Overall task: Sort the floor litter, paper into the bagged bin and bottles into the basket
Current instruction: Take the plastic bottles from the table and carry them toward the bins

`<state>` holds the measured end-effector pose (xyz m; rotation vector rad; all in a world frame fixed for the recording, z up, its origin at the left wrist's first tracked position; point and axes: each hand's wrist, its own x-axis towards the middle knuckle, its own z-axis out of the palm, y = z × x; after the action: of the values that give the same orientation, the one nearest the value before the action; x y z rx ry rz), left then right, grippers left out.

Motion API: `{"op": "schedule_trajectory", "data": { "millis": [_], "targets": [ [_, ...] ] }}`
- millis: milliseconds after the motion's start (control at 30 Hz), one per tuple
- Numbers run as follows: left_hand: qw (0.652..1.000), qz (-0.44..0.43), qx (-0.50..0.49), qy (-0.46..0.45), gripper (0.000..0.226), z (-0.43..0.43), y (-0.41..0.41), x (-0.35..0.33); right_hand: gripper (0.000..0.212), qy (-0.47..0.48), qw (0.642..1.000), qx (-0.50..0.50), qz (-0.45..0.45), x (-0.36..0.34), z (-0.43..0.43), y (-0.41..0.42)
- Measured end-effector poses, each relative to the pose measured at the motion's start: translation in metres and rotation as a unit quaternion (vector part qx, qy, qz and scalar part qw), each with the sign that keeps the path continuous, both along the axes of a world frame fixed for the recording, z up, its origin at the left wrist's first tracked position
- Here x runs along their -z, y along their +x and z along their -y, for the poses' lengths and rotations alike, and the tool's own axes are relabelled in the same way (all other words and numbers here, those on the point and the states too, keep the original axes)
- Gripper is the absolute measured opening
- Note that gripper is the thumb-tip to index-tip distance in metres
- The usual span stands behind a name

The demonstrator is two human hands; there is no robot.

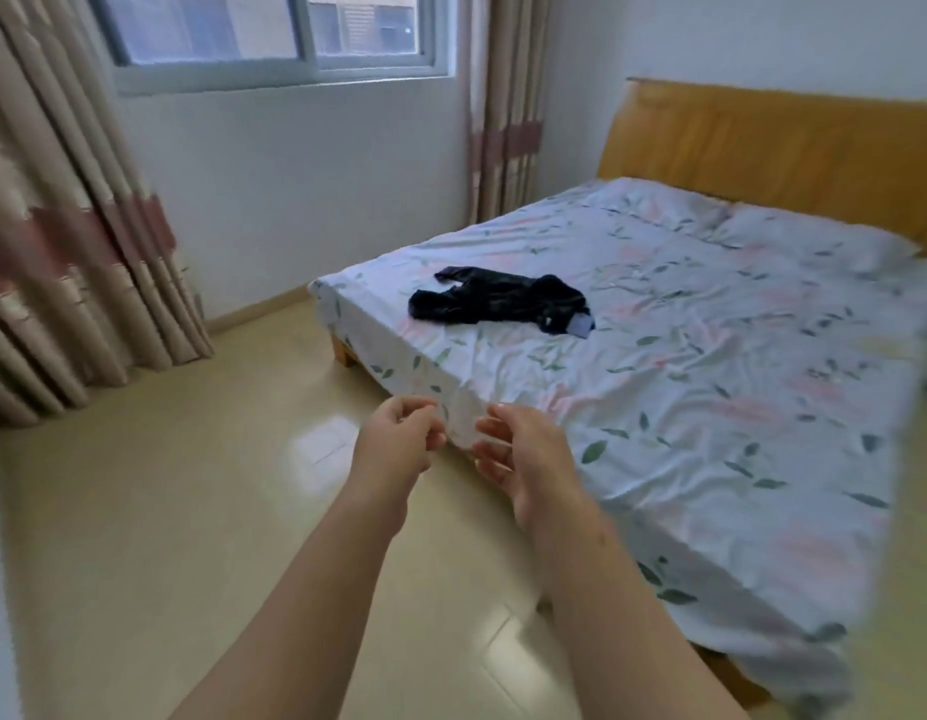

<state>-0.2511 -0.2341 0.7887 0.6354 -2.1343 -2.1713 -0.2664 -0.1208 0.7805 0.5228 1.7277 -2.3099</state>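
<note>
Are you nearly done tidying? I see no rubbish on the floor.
Hard to say. The tiled floor in view shows no paper or bottles. The left hand and right hand hold nothing, near the corner of the bed. A black plastic bag lies on the bed; bin and basket are out of sight.

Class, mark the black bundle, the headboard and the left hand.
black bundle [482, 301]: head view, its crumpled middle.
headboard [762, 148]: head view, front panel.
left hand [399, 441]: head view, back of hand.
</note>
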Motion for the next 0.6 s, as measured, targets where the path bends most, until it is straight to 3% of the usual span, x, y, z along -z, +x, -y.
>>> {"op": "schedule_trajectory", "data": {
  "millis": [333, 600],
  "targets": [
    [0.971, 0.003, 0.227, 0.073, 0.014, -0.373, -0.019, -0.006, 0.009, 0.065, 0.976, 0.205, 0.0, -0.014, -0.353, 0.037],
    [0.929, 0.036, 0.362, 0.066, 0.013, -0.584, -0.011, 0.003, 0.01, 0.071, 0.931, 0.355, 0.045, 0.009, -0.553, 0.076]
  ]
}}
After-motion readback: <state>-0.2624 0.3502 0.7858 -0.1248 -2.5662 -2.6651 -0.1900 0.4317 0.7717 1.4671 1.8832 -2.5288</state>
